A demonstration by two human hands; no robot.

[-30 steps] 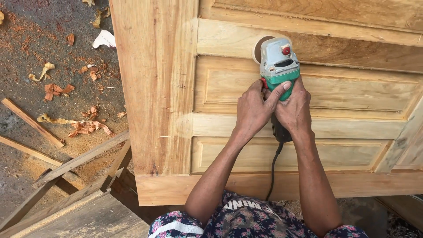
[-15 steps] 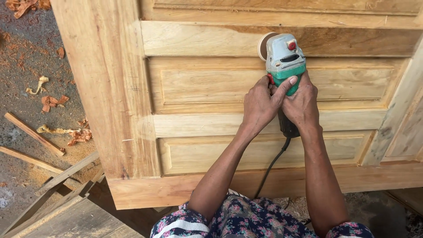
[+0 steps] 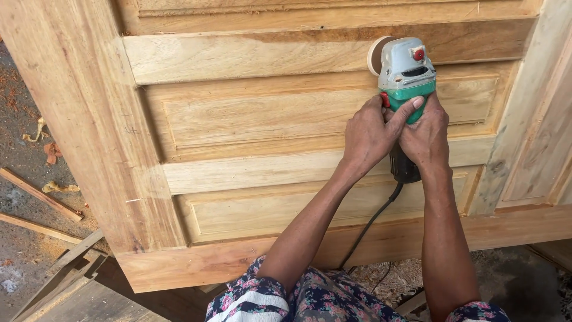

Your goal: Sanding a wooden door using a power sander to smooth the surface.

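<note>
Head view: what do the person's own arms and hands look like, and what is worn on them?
Both forearms are bare, with no gloves, rings or watch visible on the left hand or right hand. Short sleeves of dark fabric with a pink and green floral print show at the bottom edge; the left one carries white stripes.

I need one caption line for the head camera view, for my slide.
Both hands, left hand and right hand, grip a green-and-grey sander on a panelled wooden door.
</note>
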